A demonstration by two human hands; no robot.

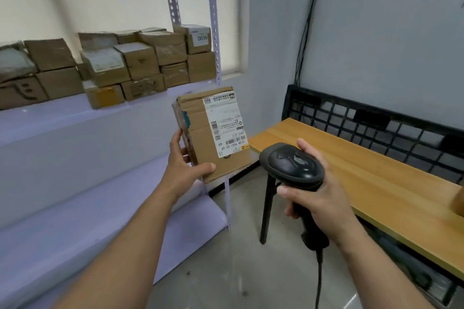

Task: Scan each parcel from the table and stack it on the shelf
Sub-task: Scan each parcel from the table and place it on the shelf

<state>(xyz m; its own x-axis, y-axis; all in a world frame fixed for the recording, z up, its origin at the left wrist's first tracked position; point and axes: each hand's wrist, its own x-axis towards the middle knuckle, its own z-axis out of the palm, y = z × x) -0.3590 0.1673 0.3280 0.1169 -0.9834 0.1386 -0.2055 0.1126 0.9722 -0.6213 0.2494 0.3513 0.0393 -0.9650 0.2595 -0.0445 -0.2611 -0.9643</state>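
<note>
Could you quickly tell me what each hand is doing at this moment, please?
Left hand: closed on a cardboard parcel, label facing up.
Right hand: closed around the handle of a black scanner.

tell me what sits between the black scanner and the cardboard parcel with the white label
Nothing: in the head view the gap between the black handheld scanner and the brown cardboard parcel is open air.

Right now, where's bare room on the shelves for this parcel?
Bare: the front strip of the middle shelf, left of the front box, and the visible lower shelf. Crowded: the stacked parcels behind, up to the right post.
</note>
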